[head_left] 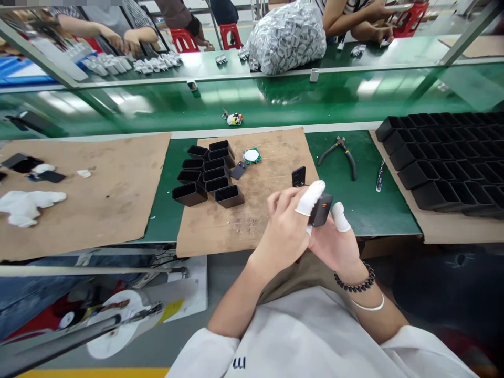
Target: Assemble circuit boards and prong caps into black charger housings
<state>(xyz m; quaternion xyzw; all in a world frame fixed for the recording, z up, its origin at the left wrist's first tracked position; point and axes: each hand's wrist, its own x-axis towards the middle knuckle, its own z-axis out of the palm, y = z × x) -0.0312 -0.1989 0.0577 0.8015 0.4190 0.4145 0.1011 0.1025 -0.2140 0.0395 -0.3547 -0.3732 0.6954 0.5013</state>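
Above the front of the middle cardboard sheet, my left hand (284,223) is closed on a small black plastic case (322,210) with orange marks on its end. A white finger cot covers the fingertip lying along the case. My right hand (334,244) is under and beside the case, palm turned up. Its thumb, in a white cot, stands apart from the case; its other fingers are mostly hidden. Just beyond my hands stands a small black part (298,177). Further back on the sheet lie a green circuit board (252,155) with a white disc and a dark flat piece (239,169).
Open black housings (189,194) stand left of the boards. Cutting pliers (339,157) and a small pen-like tool (380,175) lie to the right, before rows of black housings (437,194). A wired part (233,118) sits on the green belt (157,113). Co-workers' hands (122,42) work across it.
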